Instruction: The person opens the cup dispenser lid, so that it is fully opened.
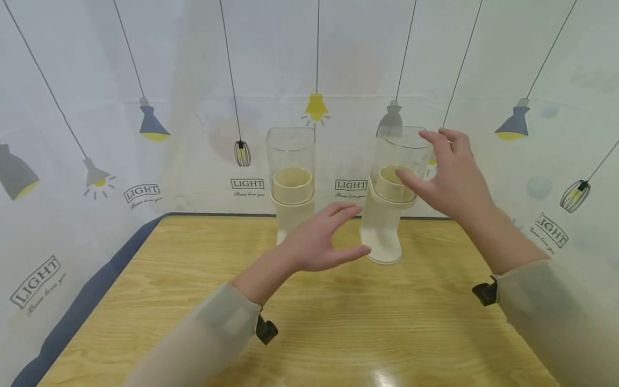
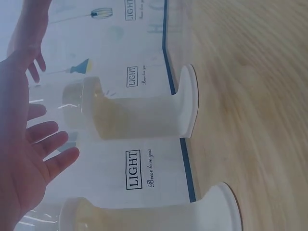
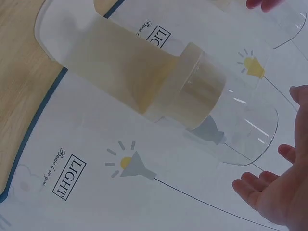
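Note:
Two matching dispensers stand upright side by side at the back of the table, each a cream stand with a ring that carries a clear container. My right hand is raised at the right dispenser, thumb and fingers spread beside its clear container. In the right wrist view the fingers of that hand sit apart from the container. My left hand reaches low in front of the left dispenser, partly hiding its stand. Its fingers are extended and hold nothing.
The wooden table has a dark back edge close behind the dispensers. A pale curtain printed with hanging lamps rises behind and at both sides. Each sleeve has a black clip-like device at the cuff.

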`<control>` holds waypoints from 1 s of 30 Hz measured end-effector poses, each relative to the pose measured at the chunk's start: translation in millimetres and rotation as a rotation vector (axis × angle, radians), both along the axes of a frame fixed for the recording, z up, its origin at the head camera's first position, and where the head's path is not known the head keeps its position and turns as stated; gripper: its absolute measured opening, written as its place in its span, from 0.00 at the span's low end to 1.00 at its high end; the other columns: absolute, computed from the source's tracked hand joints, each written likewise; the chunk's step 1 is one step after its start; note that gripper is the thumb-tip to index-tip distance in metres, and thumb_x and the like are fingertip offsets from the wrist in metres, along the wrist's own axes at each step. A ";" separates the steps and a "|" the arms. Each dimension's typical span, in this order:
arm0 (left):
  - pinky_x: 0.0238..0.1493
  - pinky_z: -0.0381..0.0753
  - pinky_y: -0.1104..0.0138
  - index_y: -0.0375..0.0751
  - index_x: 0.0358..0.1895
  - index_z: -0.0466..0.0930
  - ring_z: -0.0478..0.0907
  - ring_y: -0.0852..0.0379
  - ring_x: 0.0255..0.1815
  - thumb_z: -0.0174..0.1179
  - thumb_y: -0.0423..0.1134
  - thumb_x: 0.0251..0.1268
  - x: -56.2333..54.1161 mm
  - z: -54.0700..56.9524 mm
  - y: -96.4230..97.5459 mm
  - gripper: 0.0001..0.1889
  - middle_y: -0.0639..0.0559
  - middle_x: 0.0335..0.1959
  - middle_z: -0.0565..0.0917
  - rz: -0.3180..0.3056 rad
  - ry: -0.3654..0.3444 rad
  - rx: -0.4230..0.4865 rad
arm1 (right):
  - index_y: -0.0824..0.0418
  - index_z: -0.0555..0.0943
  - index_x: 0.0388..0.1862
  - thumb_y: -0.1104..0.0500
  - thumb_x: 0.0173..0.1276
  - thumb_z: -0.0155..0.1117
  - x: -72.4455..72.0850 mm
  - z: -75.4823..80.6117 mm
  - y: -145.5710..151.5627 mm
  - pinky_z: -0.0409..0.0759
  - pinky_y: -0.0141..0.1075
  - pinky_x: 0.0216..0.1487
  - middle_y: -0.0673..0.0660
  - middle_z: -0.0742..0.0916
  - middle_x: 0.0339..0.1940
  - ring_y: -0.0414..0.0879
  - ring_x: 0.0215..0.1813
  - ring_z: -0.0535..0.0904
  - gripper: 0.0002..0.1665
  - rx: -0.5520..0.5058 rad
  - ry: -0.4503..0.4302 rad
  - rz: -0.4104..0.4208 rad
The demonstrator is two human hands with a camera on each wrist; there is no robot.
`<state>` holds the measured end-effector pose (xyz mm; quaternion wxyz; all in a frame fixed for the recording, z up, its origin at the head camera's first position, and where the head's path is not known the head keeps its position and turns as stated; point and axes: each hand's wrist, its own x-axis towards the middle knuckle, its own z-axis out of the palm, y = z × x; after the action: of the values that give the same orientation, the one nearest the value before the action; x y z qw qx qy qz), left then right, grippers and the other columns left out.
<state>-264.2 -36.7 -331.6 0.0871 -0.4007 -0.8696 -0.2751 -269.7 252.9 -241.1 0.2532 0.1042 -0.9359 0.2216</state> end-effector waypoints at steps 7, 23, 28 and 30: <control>0.83 0.73 0.49 0.47 0.87 0.64 0.68 0.46 0.85 0.67 0.61 0.77 -24.1 8.2 19.0 0.43 0.47 0.85 0.68 0.002 -0.067 0.029 | 0.50 0.63 0.89 0.29 0.73 0.68 -29.0 15.1 -7.8 0.70 0.78 0.73 0.69 0.54 0.92 0.77 0.86 0.59 0.54 0.012 -0.088 -0.023; 0.84 0.71 0.50 0.45 0.88 0.60 0.69 0.46 0.84 0.63 0.63 0.79 -69.3 18.3 57.5 0.45 0.44 0.86 0.65 0.056 -0.162 0.050 | 0.55 0.72 0.83 0.33 0.77 0.68 -42.8 9.5 -13.7 0.74 0.71 0.74 0.70 0.67 0.84 0.75 0.76 0.73 0.46 0.007 -0.131 -0.016; 0.85 0.70 0.50 0.45 0.89 0.56 0.68 0.46 0.84 0.64 0.62 0.78 -77.8 15.2 65.1 0.47 0.43 0.86 0.66 0.085 -0.189 0.084 | 0.56 0.74 0.80 0.38 0.76 0.71 -43.0 5.5 -7.6 0.74 0.70 0.76 0.70 0.69 0.83 0.74 0.74 0.74 0.42 -0.038 -0.107 0.013; 0.86 0.68 0.50 0.46 0.90 0.54 0.66 0.45 0.86 0.65 0.63 0.77 -79.7 13.1 67.1 0.49 0.43 0.87 0.64 0.097 -0.212 0.105 | 0.57 0.75 0.79 0.39 0.75 0.72 -43.3 4.9 -4.3 0.74 0.70 0.76 0.69 0.70 0.82 0.73 0.75 0.75 0.41 -0.055 -0.102 0.031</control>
<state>-343.9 30.5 -318.5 0.0290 -0.3216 -0.8768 -0.3563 -313.0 248.6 -236.2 0.2043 0.1000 -0.9395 0.2562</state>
